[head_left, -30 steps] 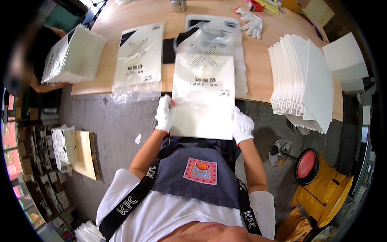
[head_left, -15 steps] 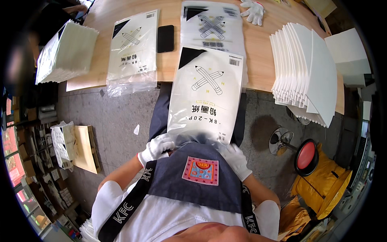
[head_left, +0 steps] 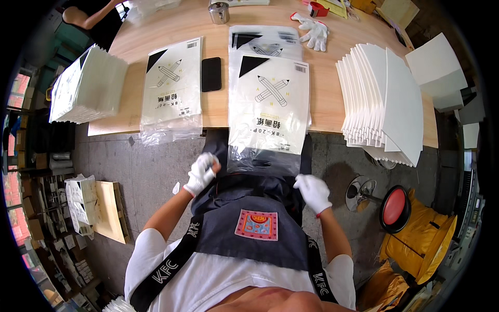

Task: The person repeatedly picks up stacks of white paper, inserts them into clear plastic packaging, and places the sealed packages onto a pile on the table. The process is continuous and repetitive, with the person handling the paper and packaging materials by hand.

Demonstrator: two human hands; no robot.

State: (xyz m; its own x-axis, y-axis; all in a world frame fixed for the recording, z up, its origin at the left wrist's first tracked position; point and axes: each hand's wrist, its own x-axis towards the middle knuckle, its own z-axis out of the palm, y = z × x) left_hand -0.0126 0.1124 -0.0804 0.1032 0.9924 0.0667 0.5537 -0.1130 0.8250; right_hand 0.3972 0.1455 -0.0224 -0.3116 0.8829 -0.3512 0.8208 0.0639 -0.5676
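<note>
A clear plastic bag of white drawing paper (head_left: 268, 112), printed with crossed pencils and a black corner, reaches over the table's near edge. Its loose clear end lies toward my lap. Left of that end, my gloved left hand (head_left: 202, 174) is closed and apart from the bag, with nothing visible in it. By the bag's lower right corner is my gloved right hand (head_left: 313, 193), its fingers curled; whether they touch the plastic is hidden. Beneath the bag's far end lie more bags (head_left: 265, 39) of the same kind.
Another bagged pack (head_left: 171, 86) lies left, beside a black phone (head_left: 211, 74). Stacks of packs (head_left: 91, 86) and white sheets (head_left: 382, 99) stand at either side. A metal cup (head_left: 219, 13), a spare glove (head_left: 314, 34) and a red stool (head_left: 395, 209) are around. Another person works far left.
Both hands have moved forward, away from my apron, and apart from the bag's end. The bag's loose end now shows. The view has tilted up, showing more of the far table.
</note>
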